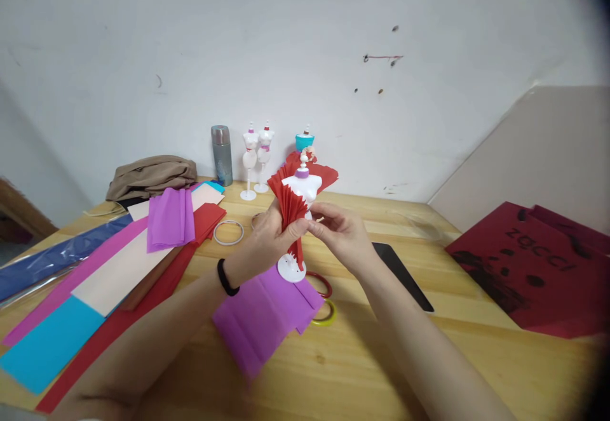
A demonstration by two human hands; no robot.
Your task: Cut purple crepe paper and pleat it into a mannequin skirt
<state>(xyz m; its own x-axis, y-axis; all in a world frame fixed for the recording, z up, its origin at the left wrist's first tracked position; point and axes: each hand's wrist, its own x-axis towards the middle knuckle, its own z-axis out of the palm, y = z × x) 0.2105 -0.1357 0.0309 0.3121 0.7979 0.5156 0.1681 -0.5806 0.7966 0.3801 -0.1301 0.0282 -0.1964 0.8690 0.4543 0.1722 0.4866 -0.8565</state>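
Note:
A small white dress form (304,185) with a purple neck band stands upright on its round base (291,268). Pleated red crepe paper (291,208) fans over one side of its chest and narrows at the waist. My left hand (276,233) is closed on the gathered red paper at the waist, thumb in front. From the right, my right hand (340,230) meets it there, thumb and forefinger pinched together; what they hold is too small to make out. Under the base lies a sheet of purple crepe paper (262,322).
Coloured paper strips (119,268) cover the table's left side. Two more dress forms (250,157), a flask (222,157) and a turquoise-topped form (305,141) stand by the wall. Red (326,284) and yellow rings (328,315), a dark tablet-like object (400,275) and a red bag (534,268) lie rightward.

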